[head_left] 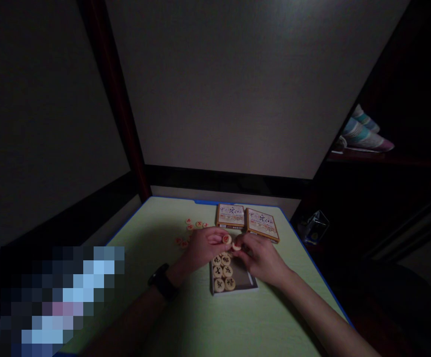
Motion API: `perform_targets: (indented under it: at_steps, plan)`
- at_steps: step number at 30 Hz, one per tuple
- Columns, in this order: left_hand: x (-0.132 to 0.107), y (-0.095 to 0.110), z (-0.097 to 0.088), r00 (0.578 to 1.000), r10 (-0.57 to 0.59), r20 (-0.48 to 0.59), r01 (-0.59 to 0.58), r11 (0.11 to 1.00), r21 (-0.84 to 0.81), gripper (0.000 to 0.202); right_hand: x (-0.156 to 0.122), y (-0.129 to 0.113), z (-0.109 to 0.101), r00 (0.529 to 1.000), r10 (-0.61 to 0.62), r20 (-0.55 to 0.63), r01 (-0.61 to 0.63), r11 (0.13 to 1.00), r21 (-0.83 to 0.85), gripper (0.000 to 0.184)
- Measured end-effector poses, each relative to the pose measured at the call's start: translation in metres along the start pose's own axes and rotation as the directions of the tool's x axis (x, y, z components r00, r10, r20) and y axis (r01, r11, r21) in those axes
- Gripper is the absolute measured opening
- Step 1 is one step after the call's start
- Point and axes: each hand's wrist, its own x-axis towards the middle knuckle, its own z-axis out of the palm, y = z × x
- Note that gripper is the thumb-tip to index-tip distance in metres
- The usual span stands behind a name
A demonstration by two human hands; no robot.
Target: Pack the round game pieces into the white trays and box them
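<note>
Left hand (205, 249): grip narrow, thumb and fingers closed on a pale, round, wood-look disc with a red character (227, 240), marked face toward the camera. Right hand (262, 255): fingertips pinching a second pale, thick-edged disc (236, 247), partly hidden by fingers, so its marking is hard to read. Both discs are above the far end of a shallow, rectangular tray with thin pale walls and a smooth grey-brown floor (243, 281), close to each other.

In the tray, left side: pale, rounded discs with black characters (218, 271), lying flat in two columns, neighbours packed tight (far ones partly covered by the hands). Right side of the tray floor is bare, with a pale strip near its right wall.

Loose pale discs with red characters (199, 224) are scattered beyond and left of the left hand, some partly hidden by it. Behind the tray, two flat, rectangular boxes with orange-brown borders and dark brush-style lettering (262, 224) lie side by side. All on a light green tabletop with a blue edge (208, 327). Black wristwatch (159, 277) on the left wrist. Behind: flat, greyish wall panel (238, 99).
</note>
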Motion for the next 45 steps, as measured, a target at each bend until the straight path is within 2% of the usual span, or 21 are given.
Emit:
perform_targets:
  at_steps: [3, 6, 13, 28, 35, 40, 42, 45]
  plan:
    - [0.003, -0.002, -0.007, 0.994, 0.051, -0.1, -0.043, 0.996, 0.081, 0.031, 0.0, -0.006, -0.009, 0.983, 0.055, 0.174, -0.042, 0.996, -0.08, 0.018]
    - [0.005, -0.005, -0.011, 0.988, 0.084, -0.128, -0.069, 0.99, 0.123, 0.029, -0.002, -0.011, -0.012, 0.95, 0.058, 0.307, -0.01, 0.988, -0.156, 0.019]
    - [0.005, -0.007, -0.011, 0.992, 0.099, -0.077, -0.088, 0.987, 0.131, 0.03, -0.003, -0.015, -0.006, 0.911, 0.073, 0.407, 0.047, 0.96, -0.276, 0.02]
    - [0.004, -0.006, -0.009, 0.996, 0.065, -0.066, -0.054, 0.988, 0.146, 0.031, -0.002, -0.011, 0.001, 0.928, 0.065, 0.366, 0.062, 0.943, -0.326, 0.015]
    - [0.004, -0.007, -0.008, 0.996, 0.067, -0.059, -0.055, 0.983, 0.175, 0.025, -0.001, -0.011, 0.001, 0.929, 0.061, 0.365, 0.064, 0.946, -0.319, 0.013]
    - [0.002, -0.011, -0.007, 0.98, 0.194, -0.047, -0.169, 0.932, 0.32, 0.018, -0.001, -0.011, -0.009, 0.954, 0.069, 0.292, 0.008, 0.967, -0.254, 0.007]
    - [0.0, -0.01, -0.006, 0.97, 0.241, -0.022, -0.213, 0.893, 0.395, 0.017, -0.001, -0.011, -0.012, 0.971, 0.086, 0.223, -0.035, 0.974, -0.224, 0.01]
    - [-0.004, -0.006, -0.003, 0.967, 0.254, 0.014, -0.233, 0.865, 0.444, 0.019, -0.001, -0.011, -0.012, 0.986, 0.049, 0.157, -0.024, 0.987, -0.161, 0.031]
